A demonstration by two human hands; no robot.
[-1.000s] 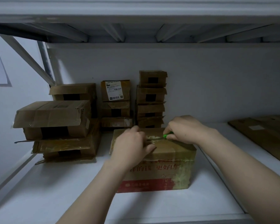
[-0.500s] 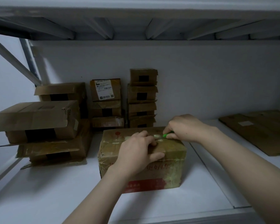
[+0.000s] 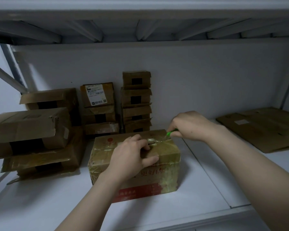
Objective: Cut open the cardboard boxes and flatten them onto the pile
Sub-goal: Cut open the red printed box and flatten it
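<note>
sitting under left hand [image 3: 129, 157]: box [image 3: 167, 170]

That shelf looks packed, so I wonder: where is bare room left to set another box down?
Bare shelf lies in front of the taped box, and in the strip between it and the flattened pile. The back left is crowded with stacked boxes.
</note>
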